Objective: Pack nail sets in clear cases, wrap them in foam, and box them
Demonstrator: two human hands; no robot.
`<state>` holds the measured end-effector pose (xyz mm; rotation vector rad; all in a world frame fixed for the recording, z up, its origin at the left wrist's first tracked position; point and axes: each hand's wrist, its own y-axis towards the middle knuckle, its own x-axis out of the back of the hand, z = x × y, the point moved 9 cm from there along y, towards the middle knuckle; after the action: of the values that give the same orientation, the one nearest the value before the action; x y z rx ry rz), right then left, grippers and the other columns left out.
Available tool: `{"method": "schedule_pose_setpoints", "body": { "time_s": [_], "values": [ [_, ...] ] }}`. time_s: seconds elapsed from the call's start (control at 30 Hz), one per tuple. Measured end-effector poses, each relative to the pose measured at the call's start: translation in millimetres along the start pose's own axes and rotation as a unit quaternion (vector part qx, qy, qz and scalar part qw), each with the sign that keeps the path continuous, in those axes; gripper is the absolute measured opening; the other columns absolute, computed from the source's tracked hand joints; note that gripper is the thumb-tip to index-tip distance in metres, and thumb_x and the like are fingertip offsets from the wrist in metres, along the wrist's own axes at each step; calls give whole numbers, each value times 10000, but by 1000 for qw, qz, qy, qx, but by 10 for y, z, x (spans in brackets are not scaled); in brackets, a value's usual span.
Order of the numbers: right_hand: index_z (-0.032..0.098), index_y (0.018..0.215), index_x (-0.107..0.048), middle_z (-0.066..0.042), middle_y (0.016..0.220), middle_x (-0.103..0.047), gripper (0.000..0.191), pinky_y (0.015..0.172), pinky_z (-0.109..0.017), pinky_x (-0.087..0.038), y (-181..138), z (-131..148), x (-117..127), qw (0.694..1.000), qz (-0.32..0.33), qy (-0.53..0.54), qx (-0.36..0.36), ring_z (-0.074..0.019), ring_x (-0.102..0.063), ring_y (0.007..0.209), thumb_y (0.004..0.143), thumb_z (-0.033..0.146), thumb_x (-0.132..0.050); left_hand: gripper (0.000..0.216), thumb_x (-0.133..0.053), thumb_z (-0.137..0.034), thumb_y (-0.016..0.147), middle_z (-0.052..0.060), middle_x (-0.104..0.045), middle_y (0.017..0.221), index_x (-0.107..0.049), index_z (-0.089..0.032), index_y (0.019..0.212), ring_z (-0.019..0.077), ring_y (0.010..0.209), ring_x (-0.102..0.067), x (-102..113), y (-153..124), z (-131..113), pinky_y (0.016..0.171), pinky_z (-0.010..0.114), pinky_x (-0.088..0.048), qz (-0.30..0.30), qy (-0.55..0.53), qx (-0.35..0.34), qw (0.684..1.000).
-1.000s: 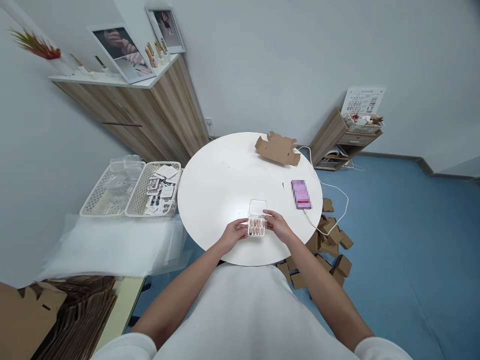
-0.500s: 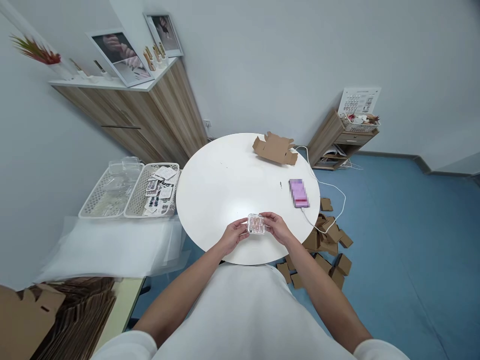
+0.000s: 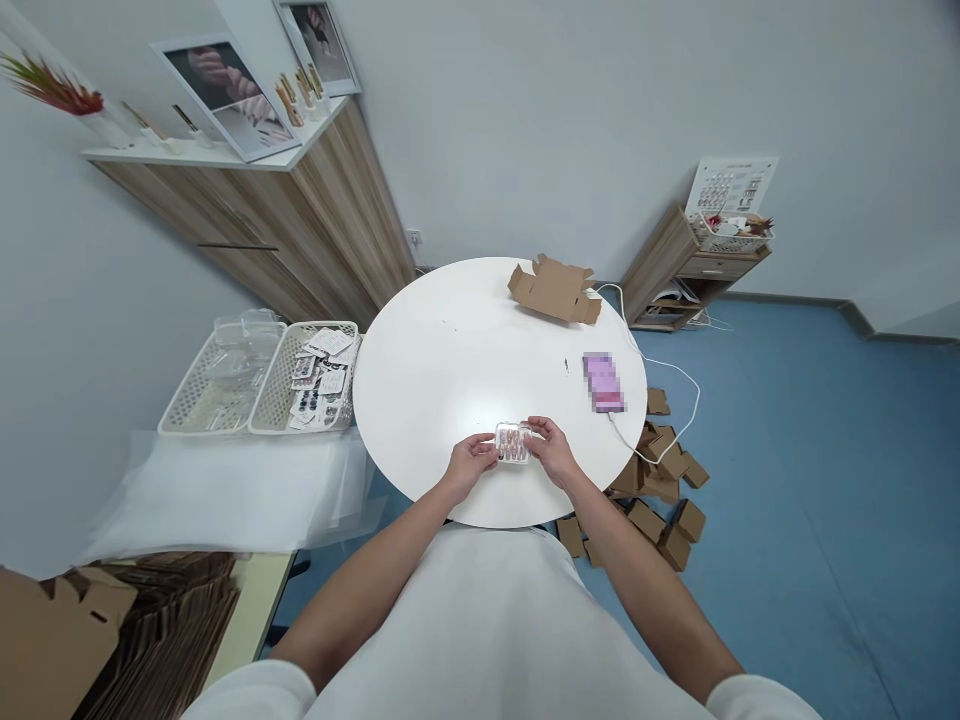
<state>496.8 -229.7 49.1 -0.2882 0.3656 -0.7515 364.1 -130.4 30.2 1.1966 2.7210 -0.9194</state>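
Observation:
A small clear plastic case (image 3: pixel 513 442) with pink press-on nails inside rests on the near part of the round white table (image 3: pixel 450 380). Its lid is down. My left hand (image 3: pixel 470 465) grips the case's left end with curled fingers. My right hand (image 3: pixel 551 450) grips its right end, fingers pinched on the edge. Both hands sit just above the tabletop, close to my body.
A flat unfolded cardboard box (image 3: pixel 555 290) lies at the table's far side, a pink phone (image 3: pixel 602 381) with a white cable at the right. Two white baskets (image 3: pixel 259 375) stand to the left. Small cardboard boxes (image 3: pixel 660 490) litter the blue floor. A stack of flat cardboard (image 3: pixel 112 630) sits at lower left.
The case's clear lid, standing open a second ago, has been folded down onto the case. Both hands have stayed on the case's ends.

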Motion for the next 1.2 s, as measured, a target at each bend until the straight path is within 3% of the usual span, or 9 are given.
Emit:
{"method": "schedule_pose_setpoints", "body": {
  "time_s": [0.13,0.27,0.4,0.53,0.77,0.9,1.2],
  "values": [
    [214,1017,-543,-81,1122,-543,414,807,-356,-448,-38,-47,-1,995,-58,-77,6,-197,-546,952,633,339,-631,425,-731,-258,584,41,-620,828,-582,-165,971,122,730,-600,155,57,-23,748,331,-496,-31,-1,-23,999],
    [220,1093,-538,-78,1107,-535,459,824,-364,-439,-57,-158,-270,986,-46,-160,-4,-188,-541,931,651,322,-606,401,-685,-270,636,69,-611,903,-576,-161,1006,133,754,-597,440,78,-41,739,318,-492,-73,33,-33,996],
    [232,1165,-497,-69,1146,-501,527,837,-347,-437,103,-289,-801,985,-8,-170,-18,-178,-528,954,650,283,-590,348,-570,-263,737,94,-550,1062,-562,-181,1075,159,868,-576,916,63,-208,810,335,-460,-142,134,-72,978],
    [231,1176,-490,-63,1153,-494,543,831,-344,-441,408,-388,-1465,983,20,-180,-26,-186,-512,973,641,261,-577,366,-524,-263,761,102,-493,1064,-554,-173,1114,189,973,-516,1530,107,-480,871,342,-416,-220,259,-99,935],
    [197,1181,-474,-68,1124,-489,550,824,-336,-446,994,-538,-2440,977,43,-207,-21,-176,-510,933,637,232,-545,494,-484,-276,769,125,-442,1094,-420,-137,1239,219,1042,-468,2384,495,-780,869,338,-407,-232,329,-80,912],
    [202,1163,-485,-58,1103,-501,527,803,-324,-451,1251,-623,-2705,971,47,-236,-4,-180,-507,924,638,221,-530,537,-484,-227,750,135,-406,1161,-364,-129,1265,237,1129,-401,2552,617,-879,968,365,-318,-212,355,-81,907],
    [220,1179,-467,-57,1101,-497,562,773,-326,-449,1303,-693,-2764,958,24,-286,0,-207,-490,958,621,203,-532,551,-509,-188,714,118,-354,1280,-365,-171,1246,255,1228,-311,2544,591,-843,1011,374,-277,-171,330,-91,924]
  ]
}}
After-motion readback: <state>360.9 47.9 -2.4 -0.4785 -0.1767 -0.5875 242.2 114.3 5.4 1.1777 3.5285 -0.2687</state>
